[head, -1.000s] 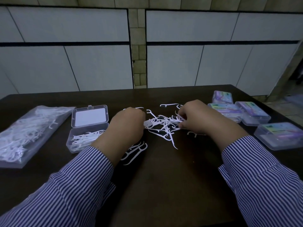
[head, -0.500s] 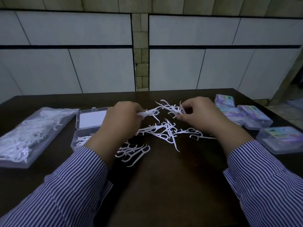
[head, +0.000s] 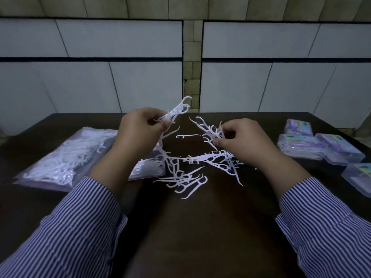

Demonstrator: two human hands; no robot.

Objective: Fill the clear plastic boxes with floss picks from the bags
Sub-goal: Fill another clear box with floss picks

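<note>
My left hand [head: 140, 131] is raised above the dark table [head: 200, 227] and pinches a small bundle of white floss picks [head: 176, 111] that point up and right. My right hand [head: 241, 139] pinches a few more floss picks [head: 208, 131] just above the table. A loose heap of floss picks [head: 186, 173] lies scattered between and below both hands. The open clear plastic box [head: 148, 169] sits behind my left wrist, mostly hidden. A clear bag of floss picks [head: 66, 157] lies at the left.
Several closed, filled clear boxes [head: 313, 145] with coloured labels stand at the right edge of the table, one more [head: 359, 177] nearer me. A tiled wall rises behind the table's far edge.
Both hands have lifted off the heap and moved apart, each carrying picks. The left hand rose higher with its bundle. The camera tilted, so the table sits lower in view.
</note>
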